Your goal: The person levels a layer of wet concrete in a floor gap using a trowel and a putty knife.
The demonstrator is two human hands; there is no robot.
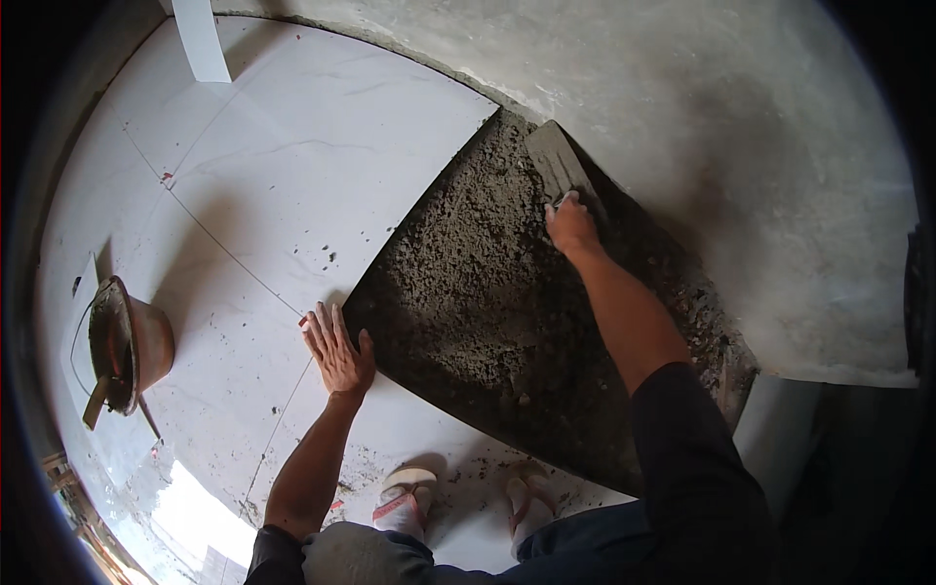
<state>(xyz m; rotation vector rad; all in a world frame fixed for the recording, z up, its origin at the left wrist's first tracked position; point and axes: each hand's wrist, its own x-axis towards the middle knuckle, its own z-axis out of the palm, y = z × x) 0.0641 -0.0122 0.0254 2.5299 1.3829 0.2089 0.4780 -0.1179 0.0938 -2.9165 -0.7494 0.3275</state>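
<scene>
A patch of grey mortar (468,253) fills the untiled corner of the floor, loose and crumbly in the middle and darker along its near side. My right hand (573,226) is closed around a flat rectangular trowel (559,164), whose blade lies at the far right of the mortar, close to the wall. My left hand (337,353) rests flat with fingers stretched out on the white floor tiles (283,195), beside the mortar's left corner. A small red tile spacer (303,321) shows by its fingertips.
A bucket (146,341) with a wooden-handled tool (96,402) stands on the tiles at left. The grey plastered wall (741,195) borders the mortar at the far right. A white strip (202,44) stands at the back left. My sandalled feet (409,492) are near the mortar's front edge.
</scene>
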